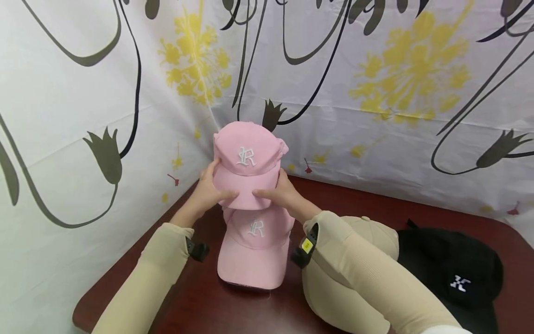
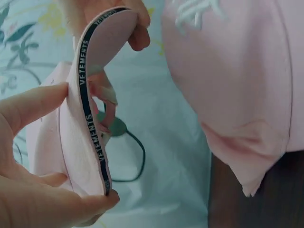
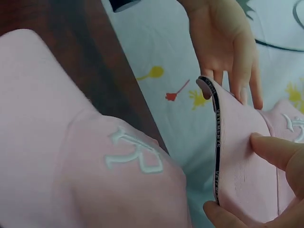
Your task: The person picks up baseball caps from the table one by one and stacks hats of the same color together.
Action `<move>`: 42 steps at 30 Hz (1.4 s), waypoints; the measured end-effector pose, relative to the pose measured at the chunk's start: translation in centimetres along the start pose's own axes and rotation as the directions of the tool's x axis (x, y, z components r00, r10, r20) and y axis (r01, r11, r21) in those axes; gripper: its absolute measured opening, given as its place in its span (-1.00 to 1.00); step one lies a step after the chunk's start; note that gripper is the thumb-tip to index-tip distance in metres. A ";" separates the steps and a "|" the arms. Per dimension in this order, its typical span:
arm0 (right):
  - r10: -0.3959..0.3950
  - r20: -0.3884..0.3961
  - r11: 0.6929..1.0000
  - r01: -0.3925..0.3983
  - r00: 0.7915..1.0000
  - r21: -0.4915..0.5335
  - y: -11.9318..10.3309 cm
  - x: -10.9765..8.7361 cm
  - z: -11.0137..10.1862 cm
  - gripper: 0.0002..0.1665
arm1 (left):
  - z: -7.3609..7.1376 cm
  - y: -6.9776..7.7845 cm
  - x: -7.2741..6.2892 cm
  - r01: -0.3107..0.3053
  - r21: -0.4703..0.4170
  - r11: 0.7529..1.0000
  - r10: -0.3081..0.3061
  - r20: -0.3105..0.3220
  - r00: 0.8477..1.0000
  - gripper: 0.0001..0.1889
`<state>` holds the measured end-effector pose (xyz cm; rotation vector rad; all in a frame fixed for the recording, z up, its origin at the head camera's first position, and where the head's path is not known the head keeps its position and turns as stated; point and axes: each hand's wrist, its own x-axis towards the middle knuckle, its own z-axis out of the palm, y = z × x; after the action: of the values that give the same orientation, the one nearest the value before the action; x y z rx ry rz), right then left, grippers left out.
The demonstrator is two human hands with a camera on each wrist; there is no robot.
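A pink baseball cap with a white embroidered letter is held up between both hands. My left hand grips its brim from the left side, thumb on the upper face and fingers beneath. On the opposite edge my right hand pinches the brim the same way. In the left wrist view a dark lettered band runs along the brim's edge. A second pink cap with the same letter sits on the table just below, its crown overlapped by the held cap in the head view.
On the dark red table, a beige cap lies partly under my right forearm. Beside it is a black cap with a white emblem. A white patterned cloth hangs behind the table and along its left side.
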<state>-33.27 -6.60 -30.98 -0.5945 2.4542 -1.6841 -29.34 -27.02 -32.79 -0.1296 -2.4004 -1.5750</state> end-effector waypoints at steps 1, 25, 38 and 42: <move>-0.036 0.012 0.999 0.036 0.999 0.003 0.1 -0.4 -0.2 0.07 | 0.2 0.1 -0.3 0.001 0.026 1.000 -0.001 0.000 1.000 0.07; 0.018 0.028 0.993 -0.014 0.999 -0.117 4.1 -8.0 -1.2 0.29 | 4.6 0.1 -5.4 0.045 0.095 0.994 -0.057 0.129 0.990 0.07; 0.080 -0.012 0.989 -0.081 0.997 -0.125 6.3 -10.9 0.6 0.31 | 5.5 -1.4 -7.8 0.073 0.072 0.995 -0.084 0.166 0.983 0.07; 0.073 -0.013 0.987 -0.074 0.997 -0.141 6.7 -11.4 1.0 0.31 | 5.7 -1.9 -8.4 0.076 0.079 0.994 -0.088 0.155 0.984 0.08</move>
<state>-24.25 -1.12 -38.99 -0.5064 2.5827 -1.4982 -22.69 -22.00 -38.86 -0.1479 -2.6130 -1.5637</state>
